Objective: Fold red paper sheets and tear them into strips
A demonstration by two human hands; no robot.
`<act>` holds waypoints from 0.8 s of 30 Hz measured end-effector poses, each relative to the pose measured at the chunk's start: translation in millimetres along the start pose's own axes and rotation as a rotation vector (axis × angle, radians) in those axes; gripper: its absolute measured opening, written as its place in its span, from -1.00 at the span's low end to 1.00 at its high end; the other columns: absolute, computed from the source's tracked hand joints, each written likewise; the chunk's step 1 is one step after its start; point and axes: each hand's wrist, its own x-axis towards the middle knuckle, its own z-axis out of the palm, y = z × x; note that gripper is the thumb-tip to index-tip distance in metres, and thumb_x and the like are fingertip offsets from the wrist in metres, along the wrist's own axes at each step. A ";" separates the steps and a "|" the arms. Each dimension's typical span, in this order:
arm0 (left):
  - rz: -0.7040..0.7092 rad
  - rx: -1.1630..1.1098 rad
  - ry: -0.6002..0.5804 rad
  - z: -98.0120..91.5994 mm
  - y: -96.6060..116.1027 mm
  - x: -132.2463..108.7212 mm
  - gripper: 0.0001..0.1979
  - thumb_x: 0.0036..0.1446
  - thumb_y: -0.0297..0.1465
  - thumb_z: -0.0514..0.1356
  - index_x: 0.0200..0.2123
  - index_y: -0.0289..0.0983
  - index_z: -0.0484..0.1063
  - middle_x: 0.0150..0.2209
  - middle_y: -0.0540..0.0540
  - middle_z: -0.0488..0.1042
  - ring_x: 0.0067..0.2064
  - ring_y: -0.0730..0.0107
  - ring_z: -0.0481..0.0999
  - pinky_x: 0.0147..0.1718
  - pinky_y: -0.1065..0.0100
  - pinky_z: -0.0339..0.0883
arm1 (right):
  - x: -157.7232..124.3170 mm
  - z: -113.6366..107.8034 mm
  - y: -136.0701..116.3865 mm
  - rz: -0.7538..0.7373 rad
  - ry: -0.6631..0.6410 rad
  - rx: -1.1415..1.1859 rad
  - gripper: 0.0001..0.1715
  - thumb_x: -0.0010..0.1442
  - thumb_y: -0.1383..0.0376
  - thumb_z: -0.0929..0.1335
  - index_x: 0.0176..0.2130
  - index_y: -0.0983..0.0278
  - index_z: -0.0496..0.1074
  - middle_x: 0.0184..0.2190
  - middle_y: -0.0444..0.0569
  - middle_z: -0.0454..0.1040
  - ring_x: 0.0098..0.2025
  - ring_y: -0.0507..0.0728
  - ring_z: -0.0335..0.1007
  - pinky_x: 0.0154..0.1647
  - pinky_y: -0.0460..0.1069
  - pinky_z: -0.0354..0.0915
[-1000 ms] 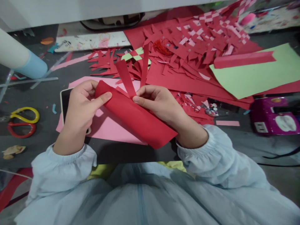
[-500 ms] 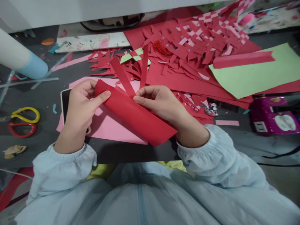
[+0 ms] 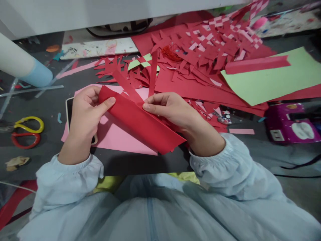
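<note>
red paper (image 3: 137, 120), held over the pink sheet (image 3: 117, 136), looks light and easily creased, best taken by its edges, the left hand (image 3: 86, 108) pinching one end, the right hand (image 3: 173, 110) pinching the far edge.

Folded red paper sheet (image 3: 137, 118) above flat pink paper sheet (image 3: 117, 137); yellow-and-red loop-handled scissors (image 3: 17, 126) at person's left; angular pale-green paper sheet (image 3: 263, 83) behind, right.
</note>
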 end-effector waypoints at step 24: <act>-0.051 0.010 0.053 -4.8 -2.1 5.1 -0.81 -0.10 -0.33 0.46 -0.39 -0.10 0.53 -0.39 0.13 0.58 -0.36 0.43 0.46 -0.26 0.27 0.40 | 2.6 -1.2 2.3 -0.064 0.024 0.028 -0.66 -0.16 0.13 0.58 -0.47 0.29 0.50 -0.53 -0.15 0.49 -0.51 -0.03 0.33 -0.47 -0.11 0.26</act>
